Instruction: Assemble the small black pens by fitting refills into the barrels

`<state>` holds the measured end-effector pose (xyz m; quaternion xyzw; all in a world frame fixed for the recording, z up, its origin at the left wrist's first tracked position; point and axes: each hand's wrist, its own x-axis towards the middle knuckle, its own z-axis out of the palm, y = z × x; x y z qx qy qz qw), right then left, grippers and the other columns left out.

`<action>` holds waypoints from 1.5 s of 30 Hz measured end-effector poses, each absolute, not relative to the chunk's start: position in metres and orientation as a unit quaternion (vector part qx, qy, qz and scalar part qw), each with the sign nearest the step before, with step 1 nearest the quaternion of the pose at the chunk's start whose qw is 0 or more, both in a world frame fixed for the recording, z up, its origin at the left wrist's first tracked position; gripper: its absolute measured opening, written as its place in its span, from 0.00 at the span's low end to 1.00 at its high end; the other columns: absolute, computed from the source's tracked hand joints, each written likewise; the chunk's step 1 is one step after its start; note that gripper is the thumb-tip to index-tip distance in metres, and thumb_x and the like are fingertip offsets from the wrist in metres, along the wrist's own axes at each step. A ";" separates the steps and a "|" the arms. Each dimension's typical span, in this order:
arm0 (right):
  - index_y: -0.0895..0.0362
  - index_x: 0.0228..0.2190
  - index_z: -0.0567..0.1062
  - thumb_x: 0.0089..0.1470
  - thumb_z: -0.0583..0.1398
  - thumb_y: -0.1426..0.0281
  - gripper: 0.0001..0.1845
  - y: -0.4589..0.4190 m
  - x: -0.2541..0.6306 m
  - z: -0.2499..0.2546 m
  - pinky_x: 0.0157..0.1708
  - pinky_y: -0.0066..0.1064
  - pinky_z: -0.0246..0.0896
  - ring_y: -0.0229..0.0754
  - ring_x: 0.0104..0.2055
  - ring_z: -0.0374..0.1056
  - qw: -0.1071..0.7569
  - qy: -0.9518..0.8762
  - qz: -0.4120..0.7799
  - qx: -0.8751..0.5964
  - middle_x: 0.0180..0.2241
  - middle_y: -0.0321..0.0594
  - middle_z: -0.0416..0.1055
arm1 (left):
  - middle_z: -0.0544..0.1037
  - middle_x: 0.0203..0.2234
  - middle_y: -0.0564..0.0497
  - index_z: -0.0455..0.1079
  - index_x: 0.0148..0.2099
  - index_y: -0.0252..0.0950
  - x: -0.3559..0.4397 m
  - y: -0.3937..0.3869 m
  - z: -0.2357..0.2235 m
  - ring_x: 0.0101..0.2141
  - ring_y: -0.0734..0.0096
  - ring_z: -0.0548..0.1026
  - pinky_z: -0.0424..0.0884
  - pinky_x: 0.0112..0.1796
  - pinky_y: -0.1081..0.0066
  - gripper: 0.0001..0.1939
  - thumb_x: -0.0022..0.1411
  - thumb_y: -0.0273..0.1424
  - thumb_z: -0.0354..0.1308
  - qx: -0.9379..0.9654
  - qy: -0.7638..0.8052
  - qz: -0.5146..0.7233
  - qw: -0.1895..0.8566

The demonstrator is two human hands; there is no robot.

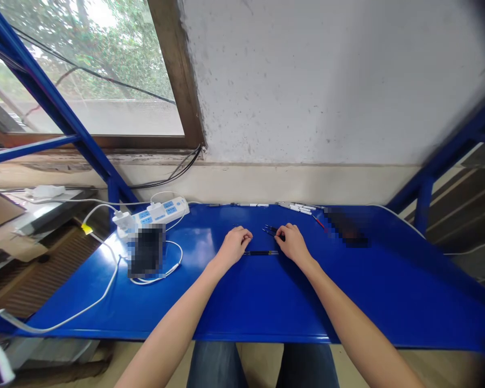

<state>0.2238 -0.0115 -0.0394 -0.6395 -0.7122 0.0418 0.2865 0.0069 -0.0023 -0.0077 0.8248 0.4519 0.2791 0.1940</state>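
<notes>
My left hand [235, 243] rests on the blue table with its fingers drawn together. A thin dark tip shows just beyond its fingers, but what they hold is hidden. My right hand [293, 243] has its fingers closed at the ends of several dark pen refills [271, 230], whose thin tips point left. One black pen refill [262, 253] with a clear, yellowish end lies flat between my hands, its left end close to the left fingers. Along the back edge lie white pens [301, 208] and further thin pen parts [250, 205]. A red thin refill [320, 223] lies to their right.
On the left stand a white power strip [161, 211] with plugs, a blurred dark device [146, 250] and a looping white cable [180, 253]. Another blurred dark object [346, 227] lies at the right. Blue frame bars [92, 153] rise on both sides before the wall [307, 81].
</notes>
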 end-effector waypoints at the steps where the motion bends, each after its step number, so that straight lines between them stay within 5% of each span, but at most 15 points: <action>1: 0.56 0.25 0.71 0.51 0.58 0.74 0.05 -0.012 0.224 -0.038 0.37 0.35 0.56 0.45 0.35 0.60 0.287 -0.713 0.045 -0.638 0.30 0.42 0.66 | 0.72 0.29 0.49 0.71 0.34 0.36 0.007 -0.002 -0.007 0.32 0.68 0.70 0.66 0.37 0.69 0.08 0.60 0.24 0.51 0.823 0.455 0.281 0.190; 5: 0.56 0.24 0.70 0.51 0.57 0.73 0.05 -0.013 0.222 -0.030 0.34 0.34 0.55 0.44 0.33 0.61 0.317 -0.703 0.104 -0.628 0.28 0.41 0.68 | 0.71 0.28 0.49 0.68 0.34 0.36 0.005 -0.002 -0.005 0.31 0.68 0.69 0.64 0.35 0.69 0.09 0.63 0.25 0.48 0.809 0.470 0.301 0.182; 10: 0.56 0.25 0.70 0.51 0.57 0.62 0.10 -0.015 0.218 -0.018 0.30 0.30 0.56 0.39 0.27 0.64 0.422 -0.626 0.331 -0.566 0.24 0.36 0.69 | 0.69 0.28 0.50 0.63 0.34 0.36 0.002 -0.001 -0.006 0.29 0.70 0.68 0.61 0.33 0.71 0.09 0.66 0.28 0.44 0.785 0.483 0.342 0.182; 19: 0.58 0.25 0.73 0.37 0.68 0.56 0.19 -0.015 0.216 -0.010 0.25 0.28 0.51 0.34 0.24 0.58 0.529 -0.442 0.558 -0.462 0.22 0.34 0.65 | 0.66 0.19 0.55 0.61 0.30 0.37 -0.009 0.004 0.009 0.22 0.74 0.65 0.59 0.26 0.73 0.16 0.67 0.38 0.42 0.679 0.539 0.429 0.254; 27: 0.59 0.27 0.76 0.36 0.71 0.60 0.19 -0.016 0.217 -0.009 0.27 0.29 0.53 0.35 0.26 0.60 0.558 -0.381 0.608 -0.417 0.23 0.36 0.67 | 0.69 0.18 0.54 0.64 0.28 0.36 -0.011 0.012 0.005 0.20 0.75 0.67 0.63 0.24 0.74 0.18 0.61 0.45 0.50 0.609 0.498 0.493 0.373; 36: 0.59 0.30 0.79 0.39 0.71 0.61 0.17 -0.015 0.216 -0.007 0.28 0.28 0.56 0.36 0.30 0.63 0.584 -0.350 0.635 -0.364 0.26 0.39 0.69 | 0.79 0.31 0.46 0.66 0.36 0.34 0.011 -0.002 0.005 0.27 0.72 0.74 0.68 0.30 0.71 0.13 0.56 0.39 0.60 0.586 0.388 0.487 0.518; 45: 0.58 0.32 0.79 0.42 0.69 0.61 0.16 -0.017 0.213 -0.010 0.30 0.29 0.58 0.38 0.32 0.66 0.550 -0.388 0.640 -0.371 0.30 0.41 0.72 | 0.80 0.32 0.45 0.67 0.36 0.33 0.016 -0.006 0.006 0.29 0.70 0.75 0.69 0.32 0.70 0.13 0.55 0.38 0.61 0.569 0.364 0.478 0.561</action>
